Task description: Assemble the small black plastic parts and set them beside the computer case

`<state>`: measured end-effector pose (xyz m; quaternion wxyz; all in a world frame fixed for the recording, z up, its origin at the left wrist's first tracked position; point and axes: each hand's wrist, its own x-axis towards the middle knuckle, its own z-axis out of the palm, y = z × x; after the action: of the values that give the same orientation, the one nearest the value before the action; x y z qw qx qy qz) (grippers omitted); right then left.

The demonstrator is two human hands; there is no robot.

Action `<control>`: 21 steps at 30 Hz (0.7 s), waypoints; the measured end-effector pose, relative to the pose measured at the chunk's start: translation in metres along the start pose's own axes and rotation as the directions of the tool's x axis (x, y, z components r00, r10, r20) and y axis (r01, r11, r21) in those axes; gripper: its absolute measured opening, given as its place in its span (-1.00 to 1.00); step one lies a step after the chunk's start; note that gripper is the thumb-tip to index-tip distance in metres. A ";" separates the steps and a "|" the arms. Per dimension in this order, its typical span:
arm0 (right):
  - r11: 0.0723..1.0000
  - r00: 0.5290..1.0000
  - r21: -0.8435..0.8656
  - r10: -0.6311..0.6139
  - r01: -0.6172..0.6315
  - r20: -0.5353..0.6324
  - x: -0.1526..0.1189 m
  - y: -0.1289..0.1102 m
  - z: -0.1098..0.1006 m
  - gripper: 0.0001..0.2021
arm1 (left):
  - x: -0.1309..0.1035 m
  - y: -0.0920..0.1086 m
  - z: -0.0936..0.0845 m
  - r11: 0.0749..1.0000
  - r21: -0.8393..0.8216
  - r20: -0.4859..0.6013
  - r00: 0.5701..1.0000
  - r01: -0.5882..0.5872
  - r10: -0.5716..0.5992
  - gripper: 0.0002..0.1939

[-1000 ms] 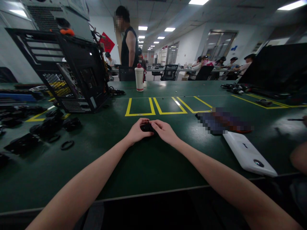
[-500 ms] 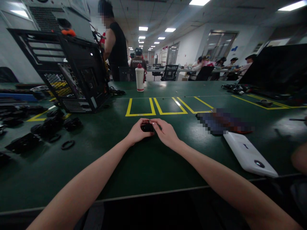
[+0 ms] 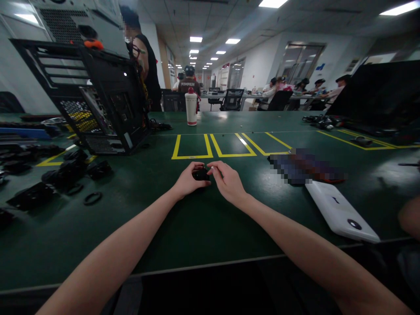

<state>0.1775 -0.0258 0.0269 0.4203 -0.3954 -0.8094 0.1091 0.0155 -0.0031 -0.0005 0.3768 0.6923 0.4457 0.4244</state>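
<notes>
My left hand (image 3: 187, 180) is closed around a small black plastic part (image 3: 201, 174), thumb below it and fingers over its far side. The part is just above or on the green table; its exact kind is too dark to tell. My right hand (image 3: 227, 180) is at the part's right end, thumb and forefinger drawn together there. Whether something tiny sits between those fingertips is hidden. To the left, a black ring (image 3: 92, 198) lies flat near a loose heap of black plastic parts (image 3: 70, 170).
An open black computer case (image 3: 111, 100) stands at the left. Beyond the yellow tape frames (image 3: 193, 156) is a white cup (image 3: 191, 109) with a red lid. A white device (image 3: 339, 210) lies at right beside a blurred-out item (image 3: 305, 166). Someone's elbow (image 3: 410, 216) shows at the right edge.
My right hand has shifted slightly right, its fingertips drawing back from the black part and exposing more of it. My left hand stays put. A standing person in the background has moved left.
</notes>
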 end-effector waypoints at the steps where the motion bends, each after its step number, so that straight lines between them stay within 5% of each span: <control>1: 1.000 1.000 -0.001 -0.008 0.008 -0.011 0.000 0.000 0.000 -0.74 | 0.000 0.000 0.000 1.000 -0.001 -0.001 1.000 -0.003 0.003 -0.34; 21: 0.998 0.993 -0.048 0.046 -0.041 0.110 -0.001 0.006 0.007 -0.70 | 0.000 0.000 0.001 0.998 -0.018 0.007 0.999 -0.052 0.052 -0.40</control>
<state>0.1753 -0.0218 0.0189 0.3629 -0.4155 -0.8251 0.1217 0.0164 -0.0034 -0.0011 0.3735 0.7018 0.4223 0.4355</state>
